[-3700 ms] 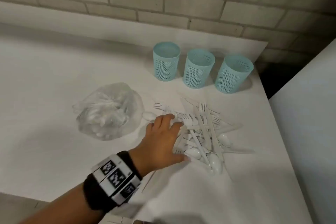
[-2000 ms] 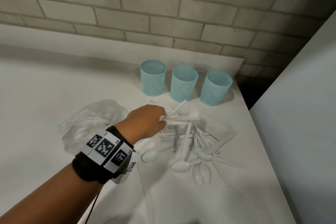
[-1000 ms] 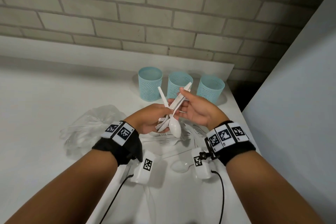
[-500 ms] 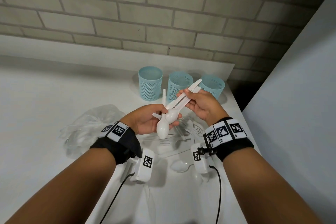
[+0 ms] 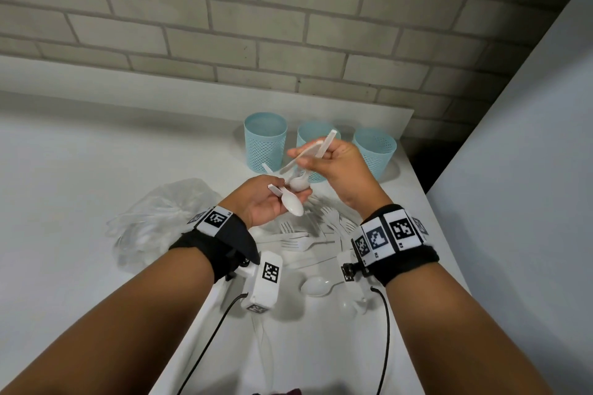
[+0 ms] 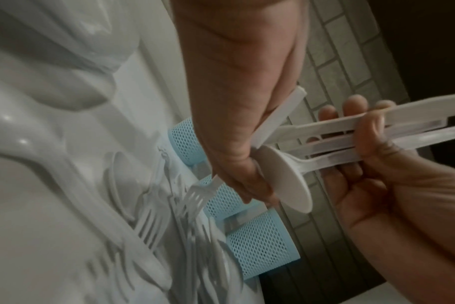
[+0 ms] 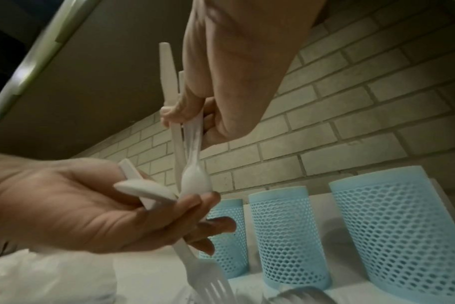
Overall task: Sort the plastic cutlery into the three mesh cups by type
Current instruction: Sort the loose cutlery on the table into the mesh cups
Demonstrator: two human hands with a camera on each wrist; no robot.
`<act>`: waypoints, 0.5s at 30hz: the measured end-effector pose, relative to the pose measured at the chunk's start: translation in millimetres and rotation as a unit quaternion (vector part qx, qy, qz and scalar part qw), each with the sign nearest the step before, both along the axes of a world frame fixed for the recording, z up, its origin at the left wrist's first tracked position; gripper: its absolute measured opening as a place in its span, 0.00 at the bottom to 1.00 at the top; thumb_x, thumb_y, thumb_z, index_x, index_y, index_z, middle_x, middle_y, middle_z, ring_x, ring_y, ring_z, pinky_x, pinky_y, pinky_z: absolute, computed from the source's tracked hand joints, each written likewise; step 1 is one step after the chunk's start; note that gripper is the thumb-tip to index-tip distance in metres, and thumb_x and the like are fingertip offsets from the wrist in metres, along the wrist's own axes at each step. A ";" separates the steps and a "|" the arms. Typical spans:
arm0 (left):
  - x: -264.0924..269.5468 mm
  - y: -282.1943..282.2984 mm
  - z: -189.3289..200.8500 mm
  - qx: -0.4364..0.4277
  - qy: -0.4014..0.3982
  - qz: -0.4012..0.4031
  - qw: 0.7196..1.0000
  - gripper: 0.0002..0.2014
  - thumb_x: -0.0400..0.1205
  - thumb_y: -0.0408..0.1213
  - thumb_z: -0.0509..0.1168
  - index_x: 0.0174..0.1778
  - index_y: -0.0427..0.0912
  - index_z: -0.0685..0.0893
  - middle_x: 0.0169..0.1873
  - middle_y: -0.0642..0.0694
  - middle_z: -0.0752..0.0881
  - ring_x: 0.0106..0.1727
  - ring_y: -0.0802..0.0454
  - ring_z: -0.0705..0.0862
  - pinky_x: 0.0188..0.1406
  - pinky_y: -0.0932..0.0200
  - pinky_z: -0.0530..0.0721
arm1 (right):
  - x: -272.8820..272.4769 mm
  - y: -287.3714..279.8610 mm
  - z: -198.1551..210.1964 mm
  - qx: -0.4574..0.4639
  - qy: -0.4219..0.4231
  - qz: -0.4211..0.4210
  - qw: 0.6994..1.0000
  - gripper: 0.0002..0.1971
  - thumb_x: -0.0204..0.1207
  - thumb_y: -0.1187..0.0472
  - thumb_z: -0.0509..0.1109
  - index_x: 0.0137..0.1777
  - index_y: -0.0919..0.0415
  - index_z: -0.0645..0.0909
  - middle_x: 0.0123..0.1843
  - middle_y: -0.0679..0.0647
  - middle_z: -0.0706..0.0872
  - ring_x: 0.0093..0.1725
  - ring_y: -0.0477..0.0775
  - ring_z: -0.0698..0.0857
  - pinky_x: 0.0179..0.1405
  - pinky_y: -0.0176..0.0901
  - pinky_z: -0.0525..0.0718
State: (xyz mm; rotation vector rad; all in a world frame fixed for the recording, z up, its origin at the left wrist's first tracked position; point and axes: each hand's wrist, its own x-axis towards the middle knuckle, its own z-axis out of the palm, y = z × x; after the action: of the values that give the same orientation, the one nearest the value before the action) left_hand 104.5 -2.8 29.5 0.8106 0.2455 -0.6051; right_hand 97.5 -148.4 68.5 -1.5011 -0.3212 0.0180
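Plastic cutlery (image 5: pixel 290 199), no legible markings

Dim, soft overhead light; faint shadows, blurred and noisy wrist views, wide-angle bending at edges.

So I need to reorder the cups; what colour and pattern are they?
The cups are light blue with a fine mesh of small holes, clearest in the right wrist view.
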 end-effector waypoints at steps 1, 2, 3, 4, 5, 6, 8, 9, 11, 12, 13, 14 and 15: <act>0.3 0.5 1.7 -0.012 0.000 0.005 1.000 0.13 0.84 0.21 0.49 0.59 0.26 0.76 0.49 0.29 0.83 0.40 0.39 0.90 0.43 0.47 0.90 | -2.4 1.6 -0.9 -0.024 -0.001 0.028 0.999 0.13 0.70 0.79 0.70 0.37 0.60 0.84 0.40 0.49 0.92 0.45 0.48 0.90 0.47 0.38 0.87; 0.9 0.7 3.3 -0.020 -0.001 0.012 1.000 0.12 0.83 0.20 0.50 0.55 0.26 0.78 0.48 0.31 0.84 0.40 0.40 0.89 0.44 0.48 0.89 | -5.0 3.2 -2.3 -0.047 -0.002 0.056 0.997 0.14 0.70 0.80 0.69 0.36 0.60 0.85 0.40 0.49 0.92 0.46 0.47 0.90 0.46 0.38 0.87; 0.7 0.9 5.4 -0.018 -0.001 0.020 1.000 0.13 0.83 0.21 0.50 0.50 0.27 0.81 0.46 0.32 0.84 0.37 0.43 0.90 0.41 0.50 0.90 | -7.3 3.8 -4.4 -0.070 -0.003 0.082 0.994 0.14 0.70 0.81 0.68 0.36 0.62 0.85 0.42 0.48 0.92 0.47 0.46 0.90 0.46 0.36 0.87; 0.8 0.9 6.9 -0.007 0.001 0.023 1.000 0.15 0.84 0.22 0.50 0.44 0.27 0.83 0.42 0.34 0.85 0.33 0.46 0.89 0.36 0.54 0.90 | -9.3 4.1 -6.4 -0.092 -0.007 0.104 0.990 0.13 0.71 0.82 0.68 0.37 0.63 0.84 0.42 0.46 0.92 0.49 0.44 0.89 0.47 0.35 0.86; 0.1 1.3 8.5 0.000 0.005 0.019 1.000 0.17 0.84 0.23 0.49 0.41 0.26 0.84 0.39 0.34 0.85 0.32 0.47 0.89 0.31 0.56 0.90 | -10.5 3.4 -8.7 -0.109 -0.013 0.119 0.987 0.13 0.71 0.81 0.67 0.37 0.63 0.85 0.42 0.45 0.92 0.51 0.44 0.89 0.49 0.35 0.86; -0.2 2.2 9.4 -0.002 0.011 0.012 1.000 0.17 0.84 0.24 0.47 0.43 0.25 0.83 0.39 0.33 0.85 0.34 0.46 0.88 0.30 0.56 0.89 | -11.5 2.2 -10.9 -0.117 -0.015 0.130 0.984 0.13 0.71 0.81 0.67 0.37 0.64 0.85 0.40 0.45 0.92 0.53 0.44 0.88 0.50 0.35 0.85; -0.5 4.1 10.4 -0.010 0.029 0.004 1.000 0.15 0.82 0.25 0.45 0.48 0.23 0.77 0.42 0.31 0.83 0.42 0.42 0.85 0.32 0.50 0.89 | -13.3 -0.3 -15.6 -0.120 -0.009 0.140 0.983 0.11 0.71 0.80 0.68 0.37 0.65 0.85 0.40 0.49 0.92 0.55 0.44 0.87 0.52 0.36 0.85; -0.8 4.6 9.9 -0.009 0.039 0.007 0.999 0.14 0.82 0.25 0.45 0.47 0.24 0.76 0.38 0.31 0.82 0.40 0.41 0.85 0.31 0.47 0.88 | -13.9 -1.5 -18.1 -0.129 -0.008 0.135 0.982 0.10 0.70 0.80 0.69 0.38 0.66 0.85 0.41 0.53 0.91 0.56 0.45 0.87 0.54 0.37 0.85; -0.6 4.0 8.0 -0.010 0.060 0.016 0.998 0.10 0.81 0.27 0.47 0.43 0.28 0.73 0.26 0.37 0.78 0.26 0.45 0.83 0.29 0.47 0.89 | -15.5 -2.2 -23.4 -0.163 -0.011 0.120 0.979 0.12 0.69 0.80 0.70 0.36 0.62 0.86 0.45 0.61 0.89 0.59 0.48 0.86 0.60 0.38 0.83; 0.2 2.9 5.7 -0.003 0.061 0.013 0.998 0.09 0.82 0.28 0.48 0.43 0.30 0.72 0.23 0.41 0.75 0.22 0.48 0.82 0.29 0.48 0.90 | -16.7 -1.8 -25.1 -0.177 -0.014 0.121 0.977 0.14 0.69 0.80 0.70 0.35 0.60 0.86 0.46 0.61 0.89 0.59 0.47 0.85 0.61 0.36 0.81; 1.5 1.5 2.3 0.013 0.057 0.006 0.998 0.07 0.82 0.28 0.51 0.42 0.32 0.73 0.21 0.43 0.74 0.23 0.50 0.80 0.32 0.49 0.90 | -17.9 -1.4 -26.8 -0.188 -0.015 0.125 0.974 0.15 0.70 0.80 0.70 0.35 0.58 0.86 0.46 0.61 0.89 0.57 0.45 0.86 0.60 0.33 0.80; 2.6 0.3 -0.8 0.034 0.048 -0.002 0.998 0.07 0.83 0.28 0.52 0.40 0.35 0.72 0.21 0.45 0.73 0.27 0.52 0.78 0.37 0.50 0.89 | -18.7 -1.3 -27.7 -0.198 -0.015 0.130 0.971 0.15 0.70 0.81 0.70 0.36 0.59 0.87 0.48 0.61 0.89 0.56 0.44 0.86 0.58 0.30 0.81; 3.9 -0.5 -3.8 0.047 0.041 -0.011 0.998 0.08 0.83 0.28 0.52 0.38 0.37 0.71 0.20 0.46 0.70 0.28 0.54 0.75 0.42 0.54 0.88 | -19.6 -1.3 -27.2 -0.212 -0.016 0.131 0.968 0.14 0.69 0.81 0.71 0.38 0.60 0.87 0.50 0.62 0.89 0.56 0.45 0.87 0.57 0.30 0.81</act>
State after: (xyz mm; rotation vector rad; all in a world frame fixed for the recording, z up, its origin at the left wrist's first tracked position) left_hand 108.4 -3.3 25.7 0.8817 0.3416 -0.6517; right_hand 78.0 -149.7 41.3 -1.8728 -0.5678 0.2889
